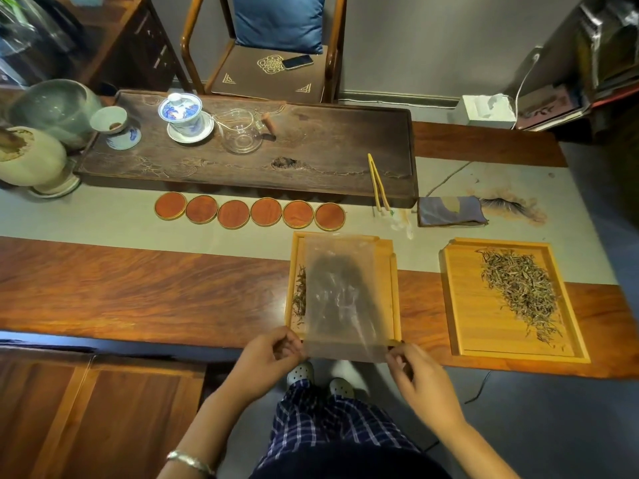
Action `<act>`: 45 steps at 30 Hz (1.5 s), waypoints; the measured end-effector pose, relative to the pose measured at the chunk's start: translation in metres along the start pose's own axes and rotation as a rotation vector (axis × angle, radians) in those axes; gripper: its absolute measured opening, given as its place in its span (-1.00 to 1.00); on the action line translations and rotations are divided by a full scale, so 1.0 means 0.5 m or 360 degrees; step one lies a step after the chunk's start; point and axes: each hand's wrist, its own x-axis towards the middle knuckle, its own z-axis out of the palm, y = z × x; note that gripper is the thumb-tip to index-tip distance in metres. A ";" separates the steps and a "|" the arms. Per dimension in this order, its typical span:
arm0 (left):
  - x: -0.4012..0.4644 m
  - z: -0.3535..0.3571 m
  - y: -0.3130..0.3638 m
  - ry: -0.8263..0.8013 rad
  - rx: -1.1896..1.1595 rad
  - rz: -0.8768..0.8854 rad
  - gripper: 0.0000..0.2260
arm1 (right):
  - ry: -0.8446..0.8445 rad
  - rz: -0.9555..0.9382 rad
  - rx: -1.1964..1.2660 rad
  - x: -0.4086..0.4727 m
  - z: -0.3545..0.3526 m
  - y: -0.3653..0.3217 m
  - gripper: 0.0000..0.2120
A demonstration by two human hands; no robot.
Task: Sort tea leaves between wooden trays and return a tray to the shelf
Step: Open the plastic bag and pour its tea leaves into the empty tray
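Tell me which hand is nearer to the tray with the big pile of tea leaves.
Right. The right hand pinches the near right corner of the plastic bag, just left of the tray with the big pile of tea leaves. The left hand pinches the bag's left corner, farther away.

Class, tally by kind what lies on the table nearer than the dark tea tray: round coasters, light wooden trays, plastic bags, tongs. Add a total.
Round coasters: 6
Light wooden trays: 2
Plastic bags: 1
Tongs: 1
Total: 10
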 end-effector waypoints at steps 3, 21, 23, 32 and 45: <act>0.030 0.014 -0.033 0.0066 0.0198 -0.0172 -0.96 | -0.0003 0.0100 -0.0043 0.024 0.014 0.018 -0.87; 0.130 0.010 0.046 0.0629 -0.0168 0.0114 -0.86 | 0.0006 0.0276 0.0642 0.166 -0.018 -0.080 -0.86; 0.121 -0.025 0.061 0.0695 -0.0225 0.0193 -0.88 | 0.0029 0.0219 0.0792 0.170 -0.030 -0.117 -0.88; 0.074 -0.315 0.017 0.1171 -0.0146 0.0211 -0.93 | -0.0246 -0.0016 0.0818 0.296 0.104 -0.357 -0.94; 0.097 -0.547 -0.286 0.0981 0.0327 -0.0357 -0.89 | -0.0652 0.0042 0.0223 0.406 0.448 -0.502 -0.80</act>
